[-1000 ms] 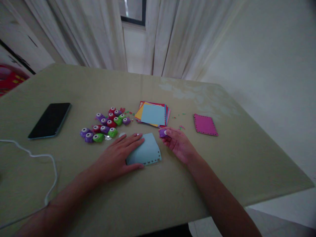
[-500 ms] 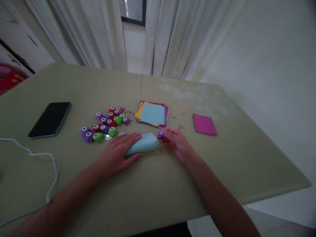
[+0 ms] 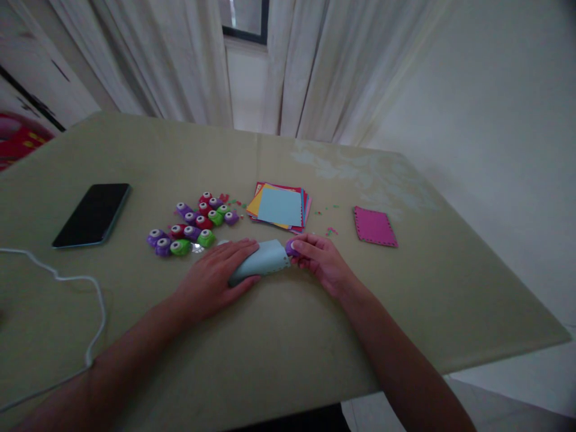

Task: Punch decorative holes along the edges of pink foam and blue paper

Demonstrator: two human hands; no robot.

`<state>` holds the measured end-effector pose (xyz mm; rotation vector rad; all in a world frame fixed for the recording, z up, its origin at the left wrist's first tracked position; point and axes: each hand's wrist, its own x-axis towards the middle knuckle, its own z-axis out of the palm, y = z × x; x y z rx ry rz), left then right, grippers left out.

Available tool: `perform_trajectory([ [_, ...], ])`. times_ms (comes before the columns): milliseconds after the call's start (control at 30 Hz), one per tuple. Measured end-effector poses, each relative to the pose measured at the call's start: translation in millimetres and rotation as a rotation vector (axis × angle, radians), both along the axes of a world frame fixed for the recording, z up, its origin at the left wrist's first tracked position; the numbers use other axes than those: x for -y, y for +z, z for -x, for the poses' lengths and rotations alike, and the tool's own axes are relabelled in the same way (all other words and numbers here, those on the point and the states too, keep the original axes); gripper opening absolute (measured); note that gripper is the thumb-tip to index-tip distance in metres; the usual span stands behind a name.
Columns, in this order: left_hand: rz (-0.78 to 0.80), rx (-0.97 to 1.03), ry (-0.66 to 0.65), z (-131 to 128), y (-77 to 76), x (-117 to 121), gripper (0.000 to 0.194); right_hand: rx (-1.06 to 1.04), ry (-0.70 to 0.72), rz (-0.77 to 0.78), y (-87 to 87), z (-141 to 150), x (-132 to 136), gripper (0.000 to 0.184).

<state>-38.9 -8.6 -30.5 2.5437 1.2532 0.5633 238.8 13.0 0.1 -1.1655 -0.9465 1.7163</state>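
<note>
My left hand (image 3: 225,270) is wrapped over a light blue sheet of paper (image 3: 265,259), which curves up off the table under the palm. Small punched holes run along the sheet's right edge. Between the thumb and fingers of my right hand (image 3: 321,261) is a small purple craft punch (image 3: 291,247), right at that edge. Whether the paper sits inside its slot I cannot tell. Left of the stack of coloured paper (image 3: 279,206) lie several more punches (image 3: 191,233) in purple, red and green.
At the right lies a magenta square (image 3: 375,227) with holes round its border. Tiny paper cut-outs (image 3: 332,231) are scattered nearby. A dark tablet (image 3: 92,215) rests at the left, with a white cable (image 3: 101,306) in front of it. Curtains hang beyond the table (image 3: 450,288).
The purple punch in my right hand has shifted slightly left, up against the paper's edge. My left hand stays on the sheet.
</note>
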Motion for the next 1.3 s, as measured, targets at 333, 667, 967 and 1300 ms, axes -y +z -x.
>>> perform_trajectory([
  [333, -0.005, -0.003, -0.005, -1.3, 1.0, 0.4, 0.059, 0.084, 0.053, -0.044, 0.1, 0.9, 1.4, 0.035],
  [667, 0.015, 0.002, 0.019, -1.5, -3.1, -0.1, 0.064, 0.279, 0.195, -0.119, 8.5, -7.2, 1.3, 0.037],
  [967, 0.003, -0.029, 0.010, -3.3, -2.8, 0.6, 0.068, 0.327, 0.272, -0.167, -0.4, -7.3, 1.4, 0.041],
  [1300, -0.002, -0.182, -0.021, -2.9, -1.2, 1.1, 0.077, 0.592, 0.256, -0.276, -2.7, -4.7, 4.2, 0.036],
])
